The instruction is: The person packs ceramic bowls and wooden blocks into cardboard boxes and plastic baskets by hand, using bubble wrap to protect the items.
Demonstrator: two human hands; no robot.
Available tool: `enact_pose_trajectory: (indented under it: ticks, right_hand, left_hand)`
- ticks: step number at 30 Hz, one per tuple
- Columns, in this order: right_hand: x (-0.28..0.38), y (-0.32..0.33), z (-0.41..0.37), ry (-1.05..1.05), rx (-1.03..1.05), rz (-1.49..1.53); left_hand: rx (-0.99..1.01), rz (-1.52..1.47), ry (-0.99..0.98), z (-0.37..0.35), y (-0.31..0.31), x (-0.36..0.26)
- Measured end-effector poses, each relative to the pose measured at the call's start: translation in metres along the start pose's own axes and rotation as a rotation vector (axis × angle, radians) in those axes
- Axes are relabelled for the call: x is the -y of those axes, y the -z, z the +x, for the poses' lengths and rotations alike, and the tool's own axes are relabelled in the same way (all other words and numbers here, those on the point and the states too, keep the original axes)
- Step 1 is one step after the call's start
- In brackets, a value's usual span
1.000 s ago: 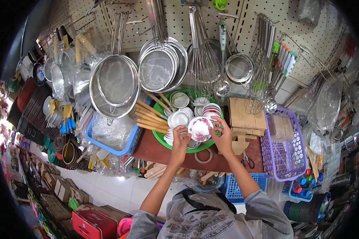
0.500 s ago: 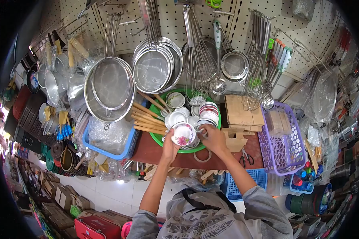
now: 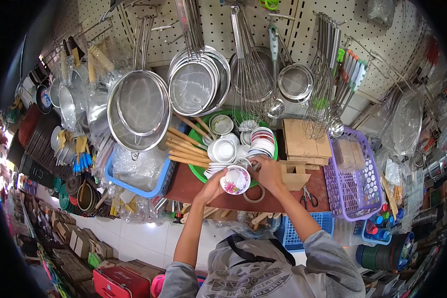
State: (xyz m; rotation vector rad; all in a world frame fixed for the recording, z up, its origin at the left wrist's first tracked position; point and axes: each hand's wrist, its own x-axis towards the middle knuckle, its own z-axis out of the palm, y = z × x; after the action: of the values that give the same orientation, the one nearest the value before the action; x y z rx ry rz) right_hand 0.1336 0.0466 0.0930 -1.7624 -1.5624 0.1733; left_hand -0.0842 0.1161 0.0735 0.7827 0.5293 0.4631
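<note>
Head view: the only writing in sight is the pale print on the person's grey shirt (image 3: 253, 284), curved and upside down to the camera (too warped to read), and no label on the hanging wares can be made out. The left hand (image 3: 211, 187) is curled around the near side of a floral bowl (image 3: 235, 180), white with pink blossoms inside. It holds the bowl tilted over the front of the reddish table (image 3: 191, 189), right at the near rim of the green basin (image 3: 196, 172). The right hand (image 3: 268, 171) lies with its fingers bent over the small dishes (image 3: 224, 149) crowded in the basin and touches those nearest the bowl; whether it has hold of one cannot be told. A tape roll (image 3: 256, 194) lies flat on the table just beside the bowl, under the right wrist. Scissors (image 3: 308, 197) lie further right, near the purple basket (image 3: 355, 198). Wooden spoons (image 3: 186, 149) jut from the basin's left side toward the blue basket (image 3: 134, 187).
</note>
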Motion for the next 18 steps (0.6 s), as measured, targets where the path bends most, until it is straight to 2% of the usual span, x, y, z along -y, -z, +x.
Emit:
enact_pose_trajectory:
  ticks: [4, 7, 11, 14, 18]
  right_hand:
    - [0.006, 0.007, -0.001, -0.048, -0.069, 0.157]
    - [0.016, 0.023, -0.001, 0.009, -0.201, 0.230]
    - [0.022, 0.048, 0.003, -0.033, -0.293, 0.312]
    - [0.022, 0.058, 0.008, -0.133, -0.288, 0.542]
    - [0.013, 0.044, 0.009, 0.008, -0.109, 0.634]
  left_hand:
    - [0.025, -0.076, 0.006, 0.002, 0.006, 0.005]
    - [-0.069, -0.026, -0.016, -0.003, 0.002, 0.008]
    - [-0.198, 0.009, -0.132, -0.008, -0.002, 0.018]
    - [-0.291, -0.006, -0.158, -0.003, 0.006, 0.032]
    - [-0.273, -0.043, -0.224, -0.002, -0.006, 0.033]
